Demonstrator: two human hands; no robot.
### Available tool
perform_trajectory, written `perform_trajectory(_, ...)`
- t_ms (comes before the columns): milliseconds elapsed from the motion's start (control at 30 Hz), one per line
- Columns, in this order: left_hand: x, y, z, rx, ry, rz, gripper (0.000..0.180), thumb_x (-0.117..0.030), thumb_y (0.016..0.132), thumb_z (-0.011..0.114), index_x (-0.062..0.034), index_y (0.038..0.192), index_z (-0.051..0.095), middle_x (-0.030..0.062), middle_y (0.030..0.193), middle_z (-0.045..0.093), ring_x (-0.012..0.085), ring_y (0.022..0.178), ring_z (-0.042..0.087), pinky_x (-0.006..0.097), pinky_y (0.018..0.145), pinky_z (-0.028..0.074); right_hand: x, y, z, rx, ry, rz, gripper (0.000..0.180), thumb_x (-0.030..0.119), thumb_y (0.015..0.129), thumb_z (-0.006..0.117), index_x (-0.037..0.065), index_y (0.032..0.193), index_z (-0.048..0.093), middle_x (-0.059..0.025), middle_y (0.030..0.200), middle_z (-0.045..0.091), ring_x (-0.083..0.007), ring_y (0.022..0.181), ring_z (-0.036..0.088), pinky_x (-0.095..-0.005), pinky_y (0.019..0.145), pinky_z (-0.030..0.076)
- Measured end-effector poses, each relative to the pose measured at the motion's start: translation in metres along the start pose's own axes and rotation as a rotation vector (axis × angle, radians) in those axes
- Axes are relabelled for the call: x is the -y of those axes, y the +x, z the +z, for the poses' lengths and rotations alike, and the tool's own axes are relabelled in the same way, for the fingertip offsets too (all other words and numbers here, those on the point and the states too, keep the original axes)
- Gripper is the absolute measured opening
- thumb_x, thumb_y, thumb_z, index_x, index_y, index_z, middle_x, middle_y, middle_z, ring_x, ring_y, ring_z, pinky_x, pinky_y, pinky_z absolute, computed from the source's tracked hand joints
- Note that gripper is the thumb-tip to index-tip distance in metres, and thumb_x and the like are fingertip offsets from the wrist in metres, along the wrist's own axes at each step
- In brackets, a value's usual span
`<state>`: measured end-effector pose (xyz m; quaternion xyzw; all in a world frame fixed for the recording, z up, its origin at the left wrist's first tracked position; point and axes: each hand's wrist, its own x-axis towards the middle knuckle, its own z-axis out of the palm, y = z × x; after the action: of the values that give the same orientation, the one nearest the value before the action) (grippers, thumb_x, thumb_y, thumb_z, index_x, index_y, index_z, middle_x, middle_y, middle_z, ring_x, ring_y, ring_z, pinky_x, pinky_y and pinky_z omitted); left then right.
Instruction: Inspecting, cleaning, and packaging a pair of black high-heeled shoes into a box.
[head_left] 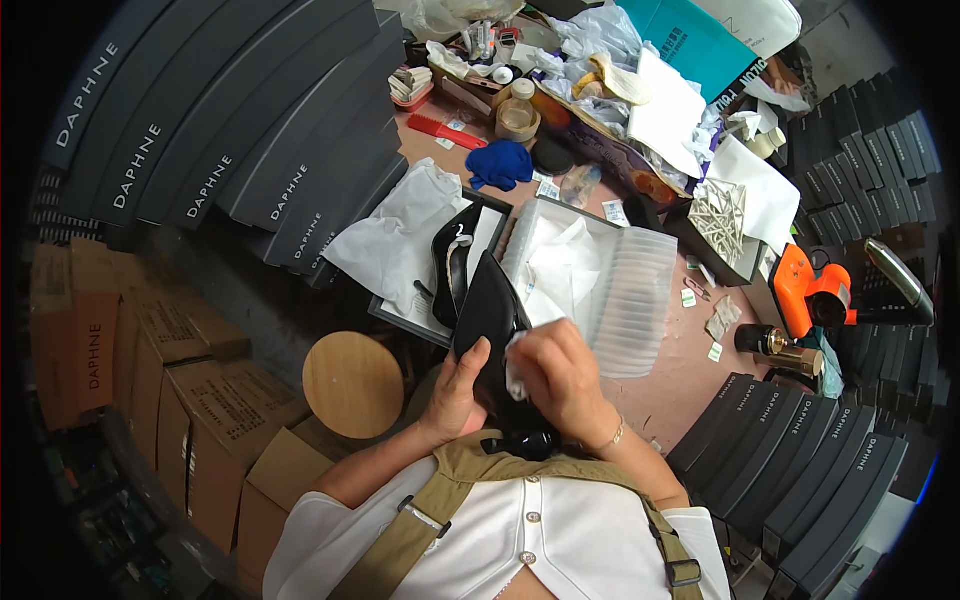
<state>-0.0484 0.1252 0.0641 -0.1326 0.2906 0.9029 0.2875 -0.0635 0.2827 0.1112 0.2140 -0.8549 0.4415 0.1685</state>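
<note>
My left hand (pixel 456 398) is closed around a black shoe (pixel 487 318), its thumb lying along the shoe's side. The shoe is held tilted up in front of my chest. Bunched in my right hand (pixel 562 378) is a small white cloth or tissue (pixel 516 372), pressed against the shoe's right side. Just beyond, a second black shoe (pixel 455 262) lies in an open shoe box (pixel 408 326), with white wrapping paper (pixel 385 240) spilling over the box's left edge. Between the hands, the lower part of the held shoe is partly hidden.
Dark shoe boxes (pixel 240 110) are stacked high at left; more boxes (pixel 790 450) stand at right. A round wooden stool (pixel 352 385) and cartons (pixel 215 420) are at lower left. Clear plastic sleeves (pixel 635 305), a blue cloth (pixel 500 165) and a red comb (pixel 445 131) lie on the table.
</note>
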Motion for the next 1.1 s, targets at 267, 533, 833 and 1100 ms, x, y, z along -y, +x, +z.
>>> perform_trajectory(267, -0.005, 0.005, 0.009, -0.002, -0.001, 0.044, 0.050, -0.027, 0.096, 0.054, -0.0062, 0.139, 0.038, 0.0060, 0.130, 0.048, 0.0175, 0.119, 0.048, 0.036, 0.100, 0.042, -0.006, 0.008, 0.003, 0.009, -0.101, 0.016, 0.027, -0.002, 0.068, 0.064, 0.006, 0.094, 0.060, -0.0096, 0.089, 0.056, -0.0287, 0.079, 0.052, -0.0369, 0.071, 0.043)
perform_trajectory(533, -0.008, 0.004, 0.012, 0.018, 0.062, 0.117, 0.045, -0.027, 0.098, 0.052, -0.0052, 0.136, 0.039, 0.0058, 0.122, 0.052, 0.0146, 0.109, 0.054, 0.032, 0.093, 0.047, -0.015, -0.008, -0.020, -0.074, 0.326, 0.507, 0.008, -0.003, 0.083, 0.066, 0.000, 0.088, 0.060, -0.0067, 0.087, 0.060, -0.0117, 0.074, 0.056, -0.0231, 0.065, 0.044)
perform_trajectory(833, -0.003, 0.008, 0.001, 0.001, 0.056, 0.079, 0.043, -0.036, 0.100, 0.046, -0.0021, 0.126, 0.047, 0.0096, 0.116, 0.058, 0.0188, 0.108, 0.058, 0.036, 0.093, 0.048, 0.000, 0.003, -0.004, 0.036, 0.031, 0.012, 0.021, -0.003, 0.073, 0.072, 0.003, 0.092, 0.066, -0.0078, 0.085, 0.058, -0.0234, 0.075, 0.057, -0.0317, 0.066, 0.048)
perform_trajectory(1100, -0.010, 0.011, 0.006, 0.036, -0.010, 0.042, 0.045, -0.031, 0.096, 0.055, -0.0067, 0.132, 0.044, 0.0059, 0.115, 0.057, 0.0170, 0.102, 0.058, 0.036, 0.088, 0.050, -0.101, 0.018, -0.016, -0.244, 0.004, 0.437, 0.010, 0.004, 0.086, 0.064, 0.001, 0.095, 0.062, -0.0087, 0.083, 0.062, -0.0166, 0.073, 0.059, -0.0275, 0.067, 0.047)
